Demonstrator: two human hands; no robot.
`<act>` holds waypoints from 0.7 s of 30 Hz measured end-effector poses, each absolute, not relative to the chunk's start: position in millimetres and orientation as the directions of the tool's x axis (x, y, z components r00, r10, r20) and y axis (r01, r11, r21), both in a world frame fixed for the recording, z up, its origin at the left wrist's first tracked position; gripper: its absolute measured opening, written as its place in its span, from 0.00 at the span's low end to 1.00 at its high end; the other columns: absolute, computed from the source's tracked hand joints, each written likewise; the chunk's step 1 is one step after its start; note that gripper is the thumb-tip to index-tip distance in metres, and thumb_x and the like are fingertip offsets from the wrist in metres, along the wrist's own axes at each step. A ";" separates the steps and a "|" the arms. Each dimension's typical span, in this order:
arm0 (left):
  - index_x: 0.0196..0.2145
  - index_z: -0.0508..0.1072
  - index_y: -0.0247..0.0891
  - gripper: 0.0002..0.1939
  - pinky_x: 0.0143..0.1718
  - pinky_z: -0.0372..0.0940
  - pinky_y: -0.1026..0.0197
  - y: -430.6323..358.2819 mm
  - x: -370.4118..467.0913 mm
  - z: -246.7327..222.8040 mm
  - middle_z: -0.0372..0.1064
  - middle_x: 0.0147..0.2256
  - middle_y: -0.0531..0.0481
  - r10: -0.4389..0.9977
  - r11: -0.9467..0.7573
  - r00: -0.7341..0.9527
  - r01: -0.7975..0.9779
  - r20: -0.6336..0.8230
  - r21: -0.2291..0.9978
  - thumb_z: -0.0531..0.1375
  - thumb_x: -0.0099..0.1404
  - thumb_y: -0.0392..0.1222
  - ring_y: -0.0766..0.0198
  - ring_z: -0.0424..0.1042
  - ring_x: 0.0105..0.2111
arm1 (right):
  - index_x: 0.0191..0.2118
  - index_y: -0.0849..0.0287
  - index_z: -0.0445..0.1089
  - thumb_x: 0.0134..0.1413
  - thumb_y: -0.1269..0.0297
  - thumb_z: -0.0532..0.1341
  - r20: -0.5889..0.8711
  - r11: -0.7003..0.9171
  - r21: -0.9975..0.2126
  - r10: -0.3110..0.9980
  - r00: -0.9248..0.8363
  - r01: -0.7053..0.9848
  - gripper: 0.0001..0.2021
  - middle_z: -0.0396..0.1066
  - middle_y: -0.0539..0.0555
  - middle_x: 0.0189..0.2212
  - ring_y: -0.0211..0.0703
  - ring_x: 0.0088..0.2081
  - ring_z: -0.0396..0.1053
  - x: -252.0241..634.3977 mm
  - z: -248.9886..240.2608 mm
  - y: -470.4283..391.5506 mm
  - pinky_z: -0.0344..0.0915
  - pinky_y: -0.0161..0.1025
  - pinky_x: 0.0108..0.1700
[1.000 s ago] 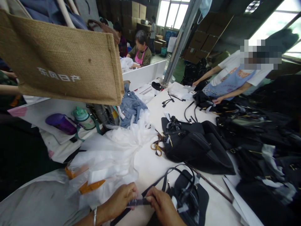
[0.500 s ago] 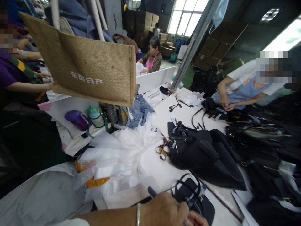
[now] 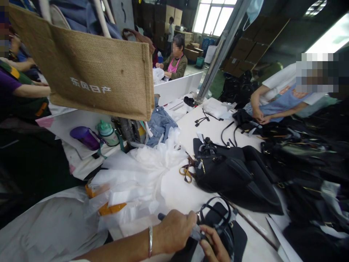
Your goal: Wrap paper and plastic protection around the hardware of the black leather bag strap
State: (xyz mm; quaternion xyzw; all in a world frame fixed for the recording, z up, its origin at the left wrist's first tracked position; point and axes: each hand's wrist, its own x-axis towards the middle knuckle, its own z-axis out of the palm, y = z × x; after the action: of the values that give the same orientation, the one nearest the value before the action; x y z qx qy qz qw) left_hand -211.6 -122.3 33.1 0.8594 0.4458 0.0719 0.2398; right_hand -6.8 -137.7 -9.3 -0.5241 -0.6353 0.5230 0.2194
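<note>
Pinching wrap (image 3: 195, 233), left fingers (image 3: 192, 219) and right fingers (image 3: 209, 230) near black bag's (image 3: 240, 236) edge, tabletop (image 3: 174, 188) beyond.

Left hand (image 3: 177, 229), fingers curled, beside the right hand (image 3: 214, 244), its fingers bent; left forearm (image 3: 117, 247) extends from lower left.

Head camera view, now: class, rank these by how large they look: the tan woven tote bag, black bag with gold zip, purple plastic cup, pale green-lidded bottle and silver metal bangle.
1. Tan tote bag
2. Black bag
3. Purple cup and green-lidded bottle: too alike to rank
4. Silver bangle
</note>
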 end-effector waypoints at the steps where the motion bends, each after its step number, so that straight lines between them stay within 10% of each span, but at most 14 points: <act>1: 0.41 0.62 0.35 0.10 0.19 0.60 0.61 -123.9 -211.5 30.8 0.71 0.35 0.42 0.786 -0.503 0.611 0.722 -0.097 0.475 0.53 0.60 0.33 0.56 0.71 0.24 | 0.50 0.55 0.64 0.58 0.44 0.52 -0.260 -0.083 -0.913 0.874 -0.410 0.400 0.23 0.73 0.56 0.42 0.48 0.46 0.72 -9.2 -12.0 -134.2 0.69 0.39 0.47; 10: 0.39 0.67 0.37 0.08 0.31 0.68 0.58 -125.9 -207.4 -1.2 0.69 0.43 0.41 0.871 -0.282 0.478 0.671 -0.110 0.686 0.49 0.65 0.36 0.56 0.74 0.33 | 0.47 0.53 0.65 0.58 0.49 0.54 -0.290 0.044 -0.830 0.818 -0.497 0.557 0.17 0.75 0.56 0.42 0.46 0.44 0.73 -11.0 -41.2 -120.4 0.68 0.35 0.44; 15: 0.51 0.59 0.42 0.14 0.49 0.63 0.59 -159.7 -247.6 -29.9 0.69 0.45 0.44 0.992 0.107 0.006 0.493 -0.127 0.864 0.45 0.69 0.37 0.59 0.69 0.46 | 0.37 0.55 0.63 0.62 0.53 0.50 -0.418 0.197 -0.647 0.716 -0.559 0.737 0.13 0.74 0.52 0.30 0.45 0.34 0.72 -21.6 -51.7 -76.6 0.64 0.37 0.38; 18: 0.41 0.65 0.44 0.11 0.48 0.63 0.56 -202.3 -299.4 -60.8 0.70 0.39 0.46 0.963 0.268 -0.152 0.558 -0.222 0.785 0.44 0.70 0.40 0.57 0.69 0.43 | 0.35 0.55 0.62 0.63 0.59 0.48 -0.359 0.375 -0.489 0.736 -0.574 0.787 0.10 0.72 0.53 0.31 0.46 0.35 0.70 -36.6 -62.0 -36.3 0.60 0.38 0.37; 21: 0.51 0.61 0.41 0.16 0.60 0.52 0.48 -236.7 -347.6 -91.2 0.63 0.53 0.40 0.911 0.408 -0.354 0.689 -0.213 0.599 0.48 0.67 0.38 0.51 0.59 0.56 | 0.36 0.58 0.64 0.63 0.65 0.48 -0.165 0.470 -0.227 0.845 -0.509 0.853 0.09 0.69 0.58 0.34 0.49 0.39 0.67 -57.9 -83.2 -9.4 0.58 0.41 0.40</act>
State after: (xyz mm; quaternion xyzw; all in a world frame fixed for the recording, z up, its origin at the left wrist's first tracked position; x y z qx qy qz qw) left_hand -347.6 -236.7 -91.2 0.5024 0.7960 0.2086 0.2654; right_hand -57.9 -9.4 -83.2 -0.4952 -0.8571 0.1412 -0.0149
